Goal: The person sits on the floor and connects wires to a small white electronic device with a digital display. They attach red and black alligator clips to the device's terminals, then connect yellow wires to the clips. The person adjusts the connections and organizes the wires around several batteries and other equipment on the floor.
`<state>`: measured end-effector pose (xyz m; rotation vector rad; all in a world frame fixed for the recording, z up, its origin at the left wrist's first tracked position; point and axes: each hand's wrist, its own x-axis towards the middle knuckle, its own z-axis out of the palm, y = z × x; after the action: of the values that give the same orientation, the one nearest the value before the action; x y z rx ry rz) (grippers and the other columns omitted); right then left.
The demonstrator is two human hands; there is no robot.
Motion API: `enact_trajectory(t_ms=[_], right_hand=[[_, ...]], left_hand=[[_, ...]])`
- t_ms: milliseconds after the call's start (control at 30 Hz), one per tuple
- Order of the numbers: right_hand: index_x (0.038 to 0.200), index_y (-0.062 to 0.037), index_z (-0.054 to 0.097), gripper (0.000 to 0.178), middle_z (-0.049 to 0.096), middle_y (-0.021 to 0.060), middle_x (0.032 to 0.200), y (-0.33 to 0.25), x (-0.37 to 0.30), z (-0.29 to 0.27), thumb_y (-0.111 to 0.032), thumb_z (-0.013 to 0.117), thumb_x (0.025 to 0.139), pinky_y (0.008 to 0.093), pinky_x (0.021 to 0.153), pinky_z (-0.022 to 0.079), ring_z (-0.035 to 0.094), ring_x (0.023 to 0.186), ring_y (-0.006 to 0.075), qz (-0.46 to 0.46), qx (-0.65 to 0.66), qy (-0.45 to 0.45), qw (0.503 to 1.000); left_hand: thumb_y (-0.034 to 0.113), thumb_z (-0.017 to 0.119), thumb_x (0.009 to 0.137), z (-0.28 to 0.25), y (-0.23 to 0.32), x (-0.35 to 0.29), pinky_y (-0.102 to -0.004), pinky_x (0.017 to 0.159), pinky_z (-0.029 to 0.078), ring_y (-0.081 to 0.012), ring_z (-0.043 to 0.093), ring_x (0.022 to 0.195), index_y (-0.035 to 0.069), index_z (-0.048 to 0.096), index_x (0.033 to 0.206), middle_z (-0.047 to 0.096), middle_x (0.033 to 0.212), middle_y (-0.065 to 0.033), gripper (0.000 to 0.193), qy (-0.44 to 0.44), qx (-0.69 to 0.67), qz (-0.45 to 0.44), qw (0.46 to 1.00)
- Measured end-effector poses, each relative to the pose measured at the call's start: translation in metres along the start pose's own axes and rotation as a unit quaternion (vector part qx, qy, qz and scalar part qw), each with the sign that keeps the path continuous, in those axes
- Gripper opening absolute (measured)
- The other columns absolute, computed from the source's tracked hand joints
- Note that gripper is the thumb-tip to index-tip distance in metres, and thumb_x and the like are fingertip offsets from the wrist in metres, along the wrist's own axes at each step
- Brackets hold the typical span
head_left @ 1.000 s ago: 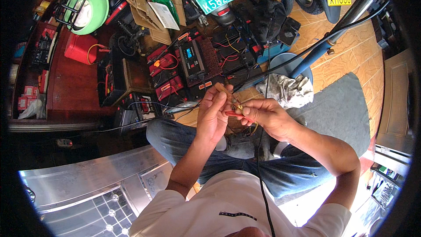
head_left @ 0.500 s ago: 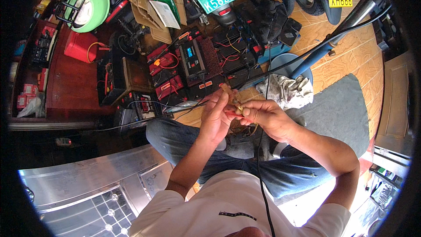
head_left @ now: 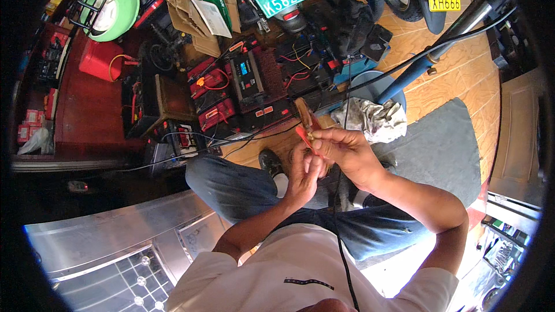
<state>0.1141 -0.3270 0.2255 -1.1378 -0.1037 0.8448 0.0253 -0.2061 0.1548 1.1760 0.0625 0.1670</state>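
In front of my lap, my right hand [head_left: 350, 156] pinches a battery clip [head_left: 303, 111] with thumb and fingers. The clip has a worn copper-coloured jaw pointing away from me and a red handle [head_left: 305, 137]. Just below it, nearer my body, my left hand [head_left: 303, 176] has its fingers curled together beside the handle's lower end. What those fingers hold is hidden. A thin black cable [head_left: 341, 219] hangs down past my right hand and over my shirt.
Beyond my hands stand several batteries [head_left: 215, 114] and a charger with a lit screen [head_left: 245, 75]. A bucket [head_left: 399, 95] with a dirty cloth [head_left: 378, 120] is to the right, beside a grey mat [head_left: 445, 144]. Parked motorbikes [head_left: 289, 20] stand at the back.
My left hand has dropped from the clip's jaw to below its handle, and its fingers have curled. My right hand keeps its pinch; the clip now points more steeply away from me.
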Motion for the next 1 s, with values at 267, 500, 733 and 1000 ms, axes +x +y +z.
enact_trajectory(t_ms=[267, 500, 733, 1000], right_hand=[[0.107, 0.0029, 0.068, 0.023, 0.068, 0.0045, 0.093, -0.008, 0.002, -0.007, -0.015, 0.061, 0.096, 0.0227, 0.076, 0.049, 0.061, 0.084, 0.0092, -0.126, -0.149, 0.032, 0.98], [0.118, -0.0048, 0.057, 0.039, 0.063, 0.0024, 0.094, -0.012, 0.008, -0.016, -0.027, 0.071, 0.089, 0.0246, 0.078, 0.046, 0.06, 0.086, 0.0119, -0.008, -0.11, 0.086, 0.99], [0.13, -0.0039, 0.049, 0.051, 0.061, 0.0031, 0.104, -0.012, 0.017, -0.021, -0.02, 0.072, 0.088, 0.0239, 0.078, 0.047, 0.059, 0.092, 0.01, -0.034, -0.048, 0.002, 0.998], [0.087, -0.0015, 0.059, 0.024, 0.061, 0.0013, 0.07, -0.019, 0.02, -0.03, -0.021, 0.073, 0.088, 0.0219, 0.052, 0.044, 0.058, 0.06, 0.0076, -0.088, -0.22, -0.004, 0.972]], left_hand=[[0.029, 0.043, 0.104, -0.015, 0.038, -0.002, -0.0197, 0.054, 0.03, -0.004, 0.037, 0.058, 0.001, 0.047, 0.13, 0.059, 0.076, -0.0064, 0.038, 0.027, 0.015, -0.083, 0.996], [0.026, 0.047, 0.103, -0.025, 0.041, -0.007, -0.0188, 0.054, 0.029, -0.0027, 0.036, 0.06, 0.001, 0.051, 0.127, 0.058, 0.076, -0.0037, 0.036, 0.016, 0.022, -0.09, 0.996], [0.024, 0.049, 0.102, -0.027, 0.041, -0.011, -0.0199, 0.061, 0.039, -0.0053, 0.05, 0.069, 0.0, 0.053, 0.126, 0.06, 0.082, -0.0042, 0.034, -0.013, 0.098, -0.07, 0.993], [0.019, 0.055, 0.099, -0.028, 0.037, -0.01, -0.0247, 0.076, 0.051, -0.0108, 0.063, 0.085, -0.002, 0.054, 0.128, 0.067, 0.097, -0.0075, 0.035, 0.015, 0.16, -0.073, 0.984]])
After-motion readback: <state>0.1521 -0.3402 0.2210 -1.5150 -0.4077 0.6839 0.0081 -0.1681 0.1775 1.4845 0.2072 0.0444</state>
